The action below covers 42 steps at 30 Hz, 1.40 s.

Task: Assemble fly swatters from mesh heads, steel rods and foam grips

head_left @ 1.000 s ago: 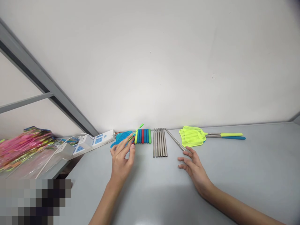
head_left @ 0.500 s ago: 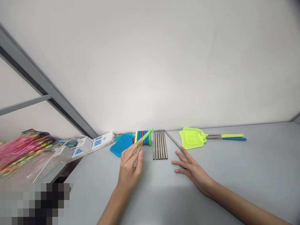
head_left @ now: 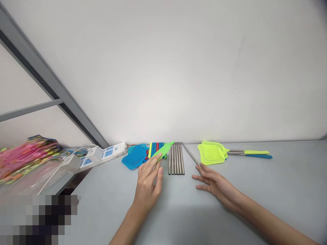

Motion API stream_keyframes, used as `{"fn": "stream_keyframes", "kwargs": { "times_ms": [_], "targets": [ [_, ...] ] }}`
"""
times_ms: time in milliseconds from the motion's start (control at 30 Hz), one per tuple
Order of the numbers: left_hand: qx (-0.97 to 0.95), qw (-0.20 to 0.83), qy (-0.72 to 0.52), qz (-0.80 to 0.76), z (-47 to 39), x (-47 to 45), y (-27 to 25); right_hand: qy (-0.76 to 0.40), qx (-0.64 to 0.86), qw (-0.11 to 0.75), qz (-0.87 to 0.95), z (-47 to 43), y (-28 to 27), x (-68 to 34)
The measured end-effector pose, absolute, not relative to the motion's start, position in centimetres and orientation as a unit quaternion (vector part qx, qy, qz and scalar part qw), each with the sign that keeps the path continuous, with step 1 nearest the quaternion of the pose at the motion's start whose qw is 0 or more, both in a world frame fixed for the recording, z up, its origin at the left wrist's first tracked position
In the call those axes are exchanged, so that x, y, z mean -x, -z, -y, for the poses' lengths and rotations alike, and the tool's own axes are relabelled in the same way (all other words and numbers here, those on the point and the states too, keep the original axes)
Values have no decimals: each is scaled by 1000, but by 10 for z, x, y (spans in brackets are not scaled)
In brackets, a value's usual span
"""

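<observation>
My left hand (head_left: 148,183) grips a bright green fly swatter head (head_left: 164,150), tilted and seen at a slant; the grip itself is partly hidden behind the fingers. In my right hand (head_left: 212,182), a thin metal rod (head_left: 190,153) is pinched at its near end, with the other fingers spread. The rod slants up and left, its far end close to the row of metal tubes (head_left: 176,160) lying side by side between my hands. Behind my left hand is a row of coloured handles (head_left: 154,149), yellow, blue, red and green. Blue swatter heads (head_left: 135,156) lie to their left.
At the right lie swatters with yellow-green mesh heads (head_left: 212,153) and yellow and blue handles (head_left: 257,153). A white power strip (head_left: 114,150) with plugs and cables stands left, beside pink packaged goods (head_left: 33,158). A wall rises behind the grey table (head_left: 288,190).
The green swatter head has turned, showing more of its flat face, and moved slightly right. My right hand and its rod have shifted a little right and nearer. The whole view has shifted slightly.
</observation>
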<state>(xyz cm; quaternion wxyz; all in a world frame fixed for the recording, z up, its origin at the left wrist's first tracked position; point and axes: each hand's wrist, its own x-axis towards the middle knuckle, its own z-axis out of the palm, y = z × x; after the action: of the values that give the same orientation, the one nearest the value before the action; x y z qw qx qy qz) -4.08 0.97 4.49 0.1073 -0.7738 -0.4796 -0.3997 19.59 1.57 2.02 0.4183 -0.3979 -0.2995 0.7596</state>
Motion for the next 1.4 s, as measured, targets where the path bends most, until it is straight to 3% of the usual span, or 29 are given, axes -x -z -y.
{"fn": "stream_keyframes", "kwargs": {
  "times_ms": [467, 667, 1233, 1400],
  "targets": [
    [792, 82, 383, 469, -4, 29, -44, -788, 406, 414, 207, 6, -32, -219],
    [803, 61, 378, 456, 1, 22, -44, -803, 441, 313, 250, 29, -40, -260],
    [868, -79, 191, 452, 24, -10, -25, -574, 662, 251, 412, 16, -53, -298],
    [881, -94, 158, 436, 26, -10, -16, -610, 576, 184, 512, 16, -59, -256]
  ]
}}
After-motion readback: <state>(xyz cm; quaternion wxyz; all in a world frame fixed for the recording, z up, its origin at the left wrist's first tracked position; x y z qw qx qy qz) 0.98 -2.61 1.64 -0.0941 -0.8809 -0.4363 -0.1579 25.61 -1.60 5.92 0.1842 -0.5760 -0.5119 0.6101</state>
